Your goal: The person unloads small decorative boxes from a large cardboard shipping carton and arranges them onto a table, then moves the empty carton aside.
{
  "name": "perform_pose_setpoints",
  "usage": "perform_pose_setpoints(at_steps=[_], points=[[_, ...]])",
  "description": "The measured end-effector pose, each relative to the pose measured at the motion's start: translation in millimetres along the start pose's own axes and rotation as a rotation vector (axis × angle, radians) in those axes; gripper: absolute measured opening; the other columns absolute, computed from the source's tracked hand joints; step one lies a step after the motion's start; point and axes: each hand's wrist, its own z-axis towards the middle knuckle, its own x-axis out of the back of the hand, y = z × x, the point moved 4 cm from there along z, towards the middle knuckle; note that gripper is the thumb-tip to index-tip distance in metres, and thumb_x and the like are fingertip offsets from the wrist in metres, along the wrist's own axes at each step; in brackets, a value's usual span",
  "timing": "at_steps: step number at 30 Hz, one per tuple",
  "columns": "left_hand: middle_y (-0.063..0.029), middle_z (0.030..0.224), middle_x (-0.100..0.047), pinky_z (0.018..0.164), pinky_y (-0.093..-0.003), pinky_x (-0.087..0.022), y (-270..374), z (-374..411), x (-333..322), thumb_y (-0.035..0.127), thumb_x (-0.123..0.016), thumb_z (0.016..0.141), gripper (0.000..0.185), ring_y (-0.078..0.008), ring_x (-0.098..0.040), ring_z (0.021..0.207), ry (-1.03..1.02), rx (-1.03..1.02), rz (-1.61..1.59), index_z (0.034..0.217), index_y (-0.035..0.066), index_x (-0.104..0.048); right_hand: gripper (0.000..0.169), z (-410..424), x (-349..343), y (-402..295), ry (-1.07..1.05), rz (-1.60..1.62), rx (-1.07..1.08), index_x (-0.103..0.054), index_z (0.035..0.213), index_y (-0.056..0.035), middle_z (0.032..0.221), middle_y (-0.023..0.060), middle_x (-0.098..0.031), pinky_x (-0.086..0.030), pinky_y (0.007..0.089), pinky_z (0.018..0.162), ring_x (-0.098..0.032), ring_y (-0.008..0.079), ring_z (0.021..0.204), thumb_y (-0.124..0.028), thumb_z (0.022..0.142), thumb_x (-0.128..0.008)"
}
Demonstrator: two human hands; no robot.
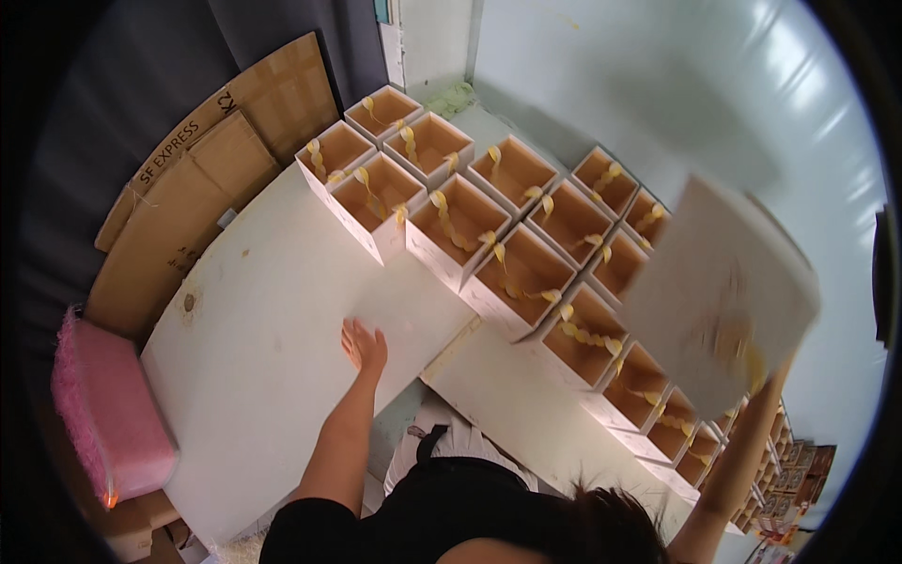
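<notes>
My left hand [363,343] is over the white tabletop [282,338], fingers spread and holding nothing. On the right side, my right hand [779,379] holds up a white box [712,296], tilted and blurred by motion. Most of that hand is hidden behind the box, so its fingers do not show. The box's near face bears a faint print, and a yellow ribbon hangs by its lower edge. Rows of open white boxes [461,268] with brown insides stand beyond my hands. Yellow ribbon handles [447,222] droop across their openings.
Flattened brown cardboard [204,169] leans against a dark curtain [169,77] at the left. A pink case with fluffy trim [123,402] lies on the table's left edge. A narrower white board [514,395] runs along the box row. Brown packages [789,486] are stacked far right.
</notes>
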Motion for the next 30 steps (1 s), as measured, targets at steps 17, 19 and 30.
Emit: perform_pose_setpoints(at_steps=[17,19,30], points=[[-0.0177,0.130,-0.031,0.102,-0.0501,-0.015,6.8,35.6,7.9,0.016,-0.052,0.073,0.054,-0.0327,-0.025,0.124,-0.042,-0.032,0.015,0.122,0.001,-0.034,0.029,286.9,-552.5,-9.2,-0.292,0.025,-0.351,-0.050,0.103,0.0035,0.094,0.0182,-0.055,-0.048,0.0527,0.065,-0.057,0.0332,0.083,-0.013,0.078,-0.046],[-0.0182,0.129,-0.031,0.102,-0.0504,-0.015,7.5,37.2,7.2,0.016,-0.051,0.073,0.055,-0.0337,-0.025,0.124,-0.049,-0.043,0.028,0.122,0.000,-0.034,0.031,286.7,-575.9,5.4,-0.476,-0.583,-0.059,-0.050,0.104,0.0041,0.095,0.0188,-0.054,-0.048,0.0530,0.064,-0.057,0.0349,0.083,-0.012,0.078,-0.045],[-0.0188,0.128,-0.032,0.101,-0.0526,-0.017,11.6,38.9,5.3,0.013,-0.050,0.071,0.056,-0.0367,-0.026,0.122,-0.033,-0.112,0.086,0.122,0.000,-0.032,0.033,205.6,-604.1,70.0,-0.448,-0.180,-0.620,-0.051,0.104,0.0018,0.089,0.0165,-0.057,-0.047,0.0353,0.053,-0.060,0.0261,0.081,-0.016,0.076,-0.050]])
